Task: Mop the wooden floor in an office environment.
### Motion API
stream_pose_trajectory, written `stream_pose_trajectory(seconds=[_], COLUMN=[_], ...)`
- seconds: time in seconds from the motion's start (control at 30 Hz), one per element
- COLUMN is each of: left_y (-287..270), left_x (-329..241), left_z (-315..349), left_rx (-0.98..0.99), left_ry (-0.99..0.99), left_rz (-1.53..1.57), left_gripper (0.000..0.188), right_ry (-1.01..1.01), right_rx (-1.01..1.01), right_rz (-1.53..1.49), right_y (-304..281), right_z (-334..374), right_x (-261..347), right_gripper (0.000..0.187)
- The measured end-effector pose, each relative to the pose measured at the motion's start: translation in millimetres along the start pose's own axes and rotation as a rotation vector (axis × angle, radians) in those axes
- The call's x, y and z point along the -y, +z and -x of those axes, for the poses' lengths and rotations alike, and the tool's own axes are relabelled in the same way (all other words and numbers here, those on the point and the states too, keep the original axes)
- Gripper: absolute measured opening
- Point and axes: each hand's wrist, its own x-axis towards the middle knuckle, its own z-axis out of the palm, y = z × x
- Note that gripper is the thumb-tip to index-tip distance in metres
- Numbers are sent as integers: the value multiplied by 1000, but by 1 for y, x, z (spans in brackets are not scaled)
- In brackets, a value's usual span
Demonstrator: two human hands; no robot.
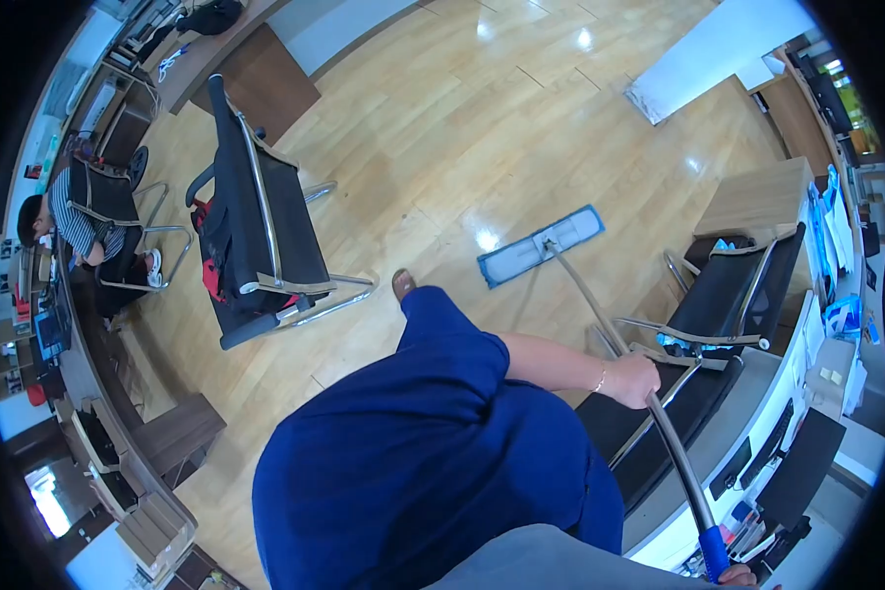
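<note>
While its flat pad rests on the floor, a mop (671,438) is held by its pole

Pale wood-plank floor (462,147) fills the middle of a round fisheye view from the person's head. Next largest is the person's dark blue clothing (403,452), rising from the lower edge, with one sandalled foot (403,283) on the planks beyond it. At the left, a long brown desk (79,364) curves along the rim; a co-worker in a striped top (81,211) sits beside it, bent toward it. Between that co-worker and the mop stands a large black chair (277,231) with a chrome frame and something red on its seat. Another black chair (733,295) stands at the right, near a desk with a keyboard (769,445).

The mop slants from the lower right corner up to the centre right. Its pad (572,237), pale grey with a blue fringe, lies flat on the floor between the two chairs. The left hand (631,382) is closed around the metal pole about midway. The right hand (737,575) is at the blue handle end (714,553), mostly cut off by the lower edge, so how its fingers close cannot be told. Smallest of all, a thin bracelet (601,376) circles the left wrist.
</note>
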Motion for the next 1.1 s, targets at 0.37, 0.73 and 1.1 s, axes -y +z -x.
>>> stream_pose_trajectory(seconds=[0.37,0.73,1.1], left_y=[-103,-360,-481], left_x=[40,-45,10], left_z=[107,255,432], left_rx=[-38,-532,-1054], left_ry=[-279,-586,-1149], left_rz=[-288,-839,-540], left_gripper=[20,53,83], right_ry=[219,169,362], right_rx=[-5,-40,55], right_rz=[-887,-1028,-1025], right_y=[59,207,436], right_z=[39,-14,-130], right_x=[-40,-123,-165], right_gripper=[33,40,44])
